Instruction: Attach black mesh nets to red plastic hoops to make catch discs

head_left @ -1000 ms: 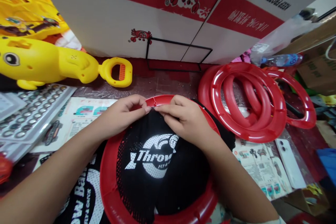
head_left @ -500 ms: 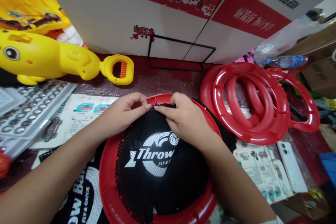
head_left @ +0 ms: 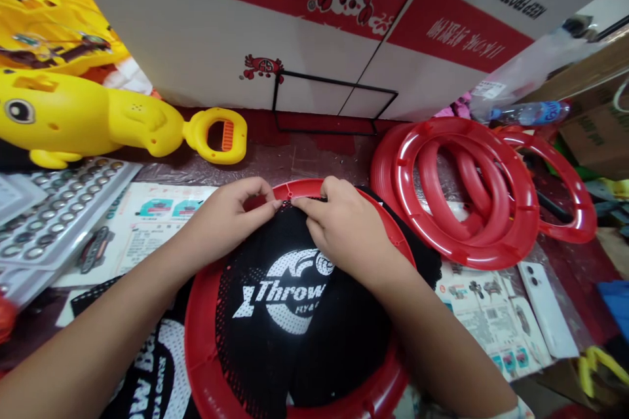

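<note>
A red plastic ring [head_left: 204,340] lies in front of me with a black mesh cloth [head_left: 255,353] spread across it, printed with a white "Throw" logo. My left hand [head_left: 240,213] pinches the cloth's top edge between thumb and fingers, close to the ring's far rim. Just right of it, my right hand [head_left: 346,229] is closed on the same edge, index finger pointing left, its wrist covering part of the print. The two hands' fingertips nearly meet. Another black printed cloth [head_left: 157,373] lies under my left forearm and the ring.
Several red rings [head_left: 472,249] are piled at the right, near a white phone [head_left: 548,308] and a water bottle [head_left: 533,112]. At the left sit a yellow toy [head_left: 142,121] and a tray of round metal pieces [head_left: 63,209]. A black wire frame [head_left: 334,82] stands before white cartons [head_left: 196,46].
Both hands keep nearly the same grip on the cloth's edge, with only slight finger movement. The view has shifted a little.
</note>
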The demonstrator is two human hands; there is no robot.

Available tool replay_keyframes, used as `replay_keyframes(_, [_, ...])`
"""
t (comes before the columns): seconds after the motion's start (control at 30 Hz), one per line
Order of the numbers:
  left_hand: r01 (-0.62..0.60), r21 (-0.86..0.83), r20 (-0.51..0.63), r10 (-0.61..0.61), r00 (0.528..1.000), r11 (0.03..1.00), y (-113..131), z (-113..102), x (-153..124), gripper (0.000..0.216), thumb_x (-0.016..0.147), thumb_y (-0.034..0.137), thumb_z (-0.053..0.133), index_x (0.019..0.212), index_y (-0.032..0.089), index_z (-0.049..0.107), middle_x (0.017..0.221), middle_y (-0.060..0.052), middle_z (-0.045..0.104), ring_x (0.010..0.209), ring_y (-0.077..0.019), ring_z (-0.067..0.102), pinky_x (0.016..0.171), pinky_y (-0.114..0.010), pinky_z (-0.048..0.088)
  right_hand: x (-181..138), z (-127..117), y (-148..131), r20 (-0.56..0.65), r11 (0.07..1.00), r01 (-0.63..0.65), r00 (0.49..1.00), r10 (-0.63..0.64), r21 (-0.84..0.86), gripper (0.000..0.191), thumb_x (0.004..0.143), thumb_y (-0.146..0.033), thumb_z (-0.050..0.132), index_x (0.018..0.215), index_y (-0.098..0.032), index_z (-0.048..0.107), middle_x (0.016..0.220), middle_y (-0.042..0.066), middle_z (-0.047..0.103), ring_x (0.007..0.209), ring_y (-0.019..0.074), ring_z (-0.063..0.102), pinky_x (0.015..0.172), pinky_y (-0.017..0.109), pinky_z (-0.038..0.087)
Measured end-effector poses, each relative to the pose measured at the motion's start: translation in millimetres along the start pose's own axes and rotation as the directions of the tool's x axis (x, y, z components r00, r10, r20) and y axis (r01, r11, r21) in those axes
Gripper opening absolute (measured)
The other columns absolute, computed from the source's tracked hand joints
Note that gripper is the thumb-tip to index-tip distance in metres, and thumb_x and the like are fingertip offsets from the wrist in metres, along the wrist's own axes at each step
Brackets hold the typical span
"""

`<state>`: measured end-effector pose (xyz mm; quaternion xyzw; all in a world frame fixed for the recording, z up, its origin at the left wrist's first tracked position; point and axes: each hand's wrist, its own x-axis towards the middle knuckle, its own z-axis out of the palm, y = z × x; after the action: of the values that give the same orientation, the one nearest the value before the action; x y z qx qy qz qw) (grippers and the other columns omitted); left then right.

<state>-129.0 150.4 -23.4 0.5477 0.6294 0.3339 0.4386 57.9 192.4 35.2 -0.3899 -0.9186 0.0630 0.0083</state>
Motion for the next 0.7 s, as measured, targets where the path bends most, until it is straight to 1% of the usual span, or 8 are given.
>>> replay_keyframes(0.07, [0.006, -0.026, 0.018, -0.005, 1.000, 1.000, -0.9, -0.1, -0.9, 0.018, 0.085, 0.038, 0.058, 0.080, 0.020, 0.056, 0.061, 0.005, 0.046, 0.053, -0.0108, 0.040, 0.046, -0.021, 0.029, -0.1, -1.9, 3.4, -0.010, 0.985, -0.042, 0.999, 0.045, 0.168, 0.027, 0.091, -0.017, 0.052, 0.107, -0.020, 0.073, 0.086, 0.007, 0.060, 0.080, 0.0179, 0.053, 0.067, 0.029, 0.040])
replay_keyframes(0.17, [0.009, -0.070, 0.056, -0.005, 0.998, 0.998, -4.1, 0.0, -1.6, 0.018, 0.086, 0.039, 0.056, 0.084, 0.021, 0.055, 0.065, 0.004, 0.049, 0.056, -0.0117, 0.043, 0.047, -0.021, 0.032, 0.0, -1.4, 9.2, -0.061, 0.883, -0.141, 0.980, 0.187, 0.448, 0.019, 0.089, -0.018, 0.058, 0.103, -0.016, 0.071, 0.091, 0.005, 0.067, 0.082, 0.0144, 0.059, 0.073, 0.027, 0.045])
replay_keyframes(0.23, [0.006, -0.079, 0.066, -0.001, 0.998, 0.997, -6.0, 0.1, -1.2, 0.018, 0.087, 0.040, 0.056, 0.086, 0.022, 0.056, 0.068, 0.004, 0.051, 0.058, -0.0124, 0.046, 0.049, -0.021, 0.034, 0.1, 0.4, 10.8, -0.077, 0.821, -0.205, 0.955, 0.288, 0.533, 0.012, 0.086, -0.020, 0.064, 0.095, -0.015, 0.070, 0.091, 0.005, 0.069, 0.081, 0.0143, 0.061, 0.072, 0.027, 0.046])
replay_keyframes(0.3, [0.000, -0.079, 0.064, 0.006, 0.998, 0.997, -7.0, 0.2, -0.6, 0.020, 0.087, 0.042, 0.056, 0.086, 0.022, 0.056, 0.070, 0.002, 0.053, 0.060, -0.0132, 0.048, 0.049, -0.022, 0.036, 0.1, 2.2, 10.4, -0.086, 0.802, -0.237, 0.938, 0.336, 0.548, 0.007, 0.083, -0.022, 0.067, 0.087, -0.016, 0.070, 0.085, 0.003, 0.068, 0.078, 0.0145, 0.060, 0.070, 0.027, 0.046])
replay_keyframes(0.37, [-0.001, -0.081, 0.062, 0.006, 0.998, 0.997, -6.9, 0.3, -0.1, 0.023, 0.087, 0.045, 0.056, 0.087, 0.022, 0.056, 0.073, 0.001, 0.055, 0.061, -0.0140, 0.049, 0.050, -0.023, 0.038, 0.2, 3.2, 9.4, -0.093, 0.817, -0.239, 0.938, 0.334, 0.524, 0.006, 0.083, -0.022, 0.067, 0.081, -0.017, 0.069, 0.081, 0.002, 0.066, 0.076, 0.0142, 0.059, 0.069, 0.027, 0.045])
replay_keyframes(0.47, [0.008, -0.084, 0.068, -0.002, 0.998, 0.996, -5.1, 0.2, -1.0, 0.026, 0.087, 0.048, 0.056, 0.092, 0.023, 0.057, 0.077, 0.001, 0.058, 0.063, -0.0146, 0.051, 0.052, -0.024, 0.040, 1.2, 3.8, 8.6, -0.105, 0.860, -0.227, 0.946, 0.306, 0.456, 0.013, 0.085, -0.019, 0.065, 0.073, -0.017, 0.067, 0.077, 0.002, 0.062, 0.074, 0.0135, 0.057, 0.069, 0.027, 0.043])
replay_keyframes(0.6, [0.021, -0.097, 0.061, -0.015, 0.998, 0.995, -2.7, 0.5, -4.0, 0.027, 0.085, 0.049, 0.057, 0.097, 0.024, 0.058, 0.078, 0.000, 0.060, 0.063, -0.0150, 0.053, 0.052, -0.025, 0.041, 5.1, 5.7, 8.8, -0.137, 0.899, -0.231, 0.944, 0.299, 0.372, 0.016, 0.087, -0.020, 0.063, 0.072, -0.016, 0.065, 0.075, 0.002, 0.059, 0.073, 0.0135, 0.055, 0.068, 0.027, 0.041])
replay_keyframes(0.7, [0.012, -0.095, 0.071, -0.005, 0.997, 0.995, -2.2, 0.6, -4.9, 0.026, 0.085, 0.048, 0.057, 0.098, 0.025, 0.058, 0.082, 0.000, 0.062, 0.068, -0.0166, 0.056, 0.057, -0.027, 0.044, 7.9, 7.8, 8.5, -0.133, 0.910, -0.252, 0.942, 0.309, 0.329, 0.017, 0.088, -0.021, 0.061, 0.072, -0.016, 0.064, 0.076, 0.002, 0.058, 0.072, 0.0136, 0.054, 0.067, 0.027, 0.039])
